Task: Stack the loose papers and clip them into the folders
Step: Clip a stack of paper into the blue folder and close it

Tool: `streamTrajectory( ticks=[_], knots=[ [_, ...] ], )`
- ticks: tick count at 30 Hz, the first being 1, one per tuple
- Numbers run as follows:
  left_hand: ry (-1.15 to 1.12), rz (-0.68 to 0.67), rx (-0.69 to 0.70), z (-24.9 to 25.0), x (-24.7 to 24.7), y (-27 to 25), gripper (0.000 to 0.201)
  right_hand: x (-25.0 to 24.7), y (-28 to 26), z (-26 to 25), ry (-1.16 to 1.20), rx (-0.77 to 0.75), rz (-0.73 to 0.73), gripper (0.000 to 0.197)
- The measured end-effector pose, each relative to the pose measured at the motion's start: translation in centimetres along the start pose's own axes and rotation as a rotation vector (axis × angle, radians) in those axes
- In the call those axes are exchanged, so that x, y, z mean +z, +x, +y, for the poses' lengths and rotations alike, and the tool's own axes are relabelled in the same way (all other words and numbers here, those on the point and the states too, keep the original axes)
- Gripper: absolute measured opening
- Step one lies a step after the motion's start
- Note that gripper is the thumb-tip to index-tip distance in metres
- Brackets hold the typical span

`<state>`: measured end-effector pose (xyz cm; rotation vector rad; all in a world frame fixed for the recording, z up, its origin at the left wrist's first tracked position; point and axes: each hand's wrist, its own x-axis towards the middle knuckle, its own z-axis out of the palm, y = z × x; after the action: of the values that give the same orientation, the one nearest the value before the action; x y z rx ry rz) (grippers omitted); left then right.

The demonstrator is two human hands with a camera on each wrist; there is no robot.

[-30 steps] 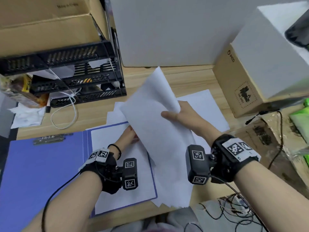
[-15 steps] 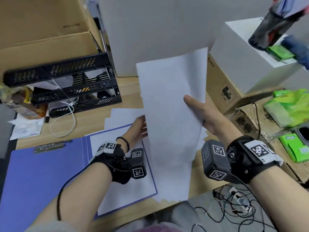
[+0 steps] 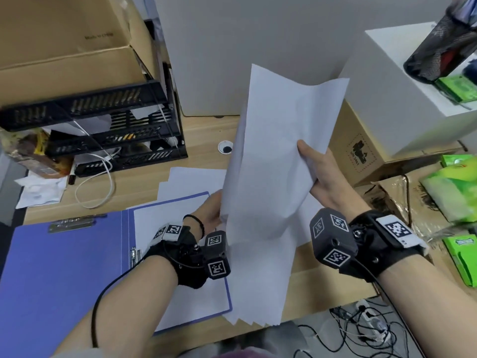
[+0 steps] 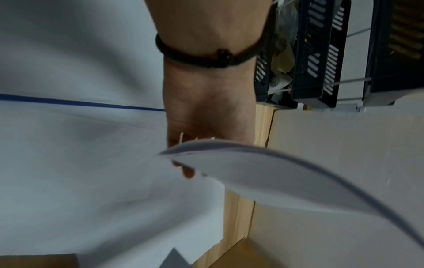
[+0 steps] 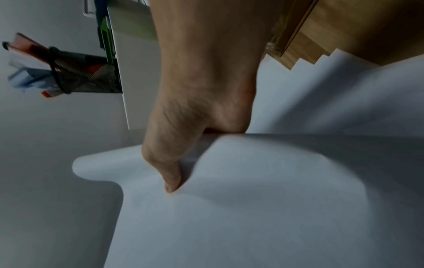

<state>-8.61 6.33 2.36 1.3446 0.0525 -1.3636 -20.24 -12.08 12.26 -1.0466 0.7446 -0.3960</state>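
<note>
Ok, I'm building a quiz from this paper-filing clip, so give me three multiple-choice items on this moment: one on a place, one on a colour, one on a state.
1. Where does the open folder lie?
A. on the desk under the left arm
B. on the white box
C. in the black tray rack

2. What colour is the folder?
A. green
B. blue
C. red

3. How is the sheaf of papers held?
A. flat on the desk, untouched
B. by the left hand alone
C. raised off the desk, both hands gripping its sides

Answers:
1 A, the head view shows it spread on the desk under the left forearm.
2 B, its cover is plainly blue.
3 C, the left hand holds one edge and the right hand the other, thumb on the front.
</note>
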Motion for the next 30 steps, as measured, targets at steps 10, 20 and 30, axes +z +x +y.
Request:
streamTrajectory(
  ticks=[10, 20, 30],
  knots=[
    [-0.550, 0.355, 0.375, 2.4, -4.8, 0.2, 0.033, -3.4, 4.6, 5.8, -0.159, 0.226, 0.228, 0.035],
    [-0.585, 0.361, 0.239, -1.2, -4.0, 1.3, 0.042, -3.8, 4.2, 10.3, -0.280, 0.466, 0.241, 0.034],
    [-0.123, 0.605, 0.081, -2.6, -5.3, 2.4, 0.030, -6.5, 2.1, 11.6, -0.670, 0.539, 0.128, 0.049]
  ],
)
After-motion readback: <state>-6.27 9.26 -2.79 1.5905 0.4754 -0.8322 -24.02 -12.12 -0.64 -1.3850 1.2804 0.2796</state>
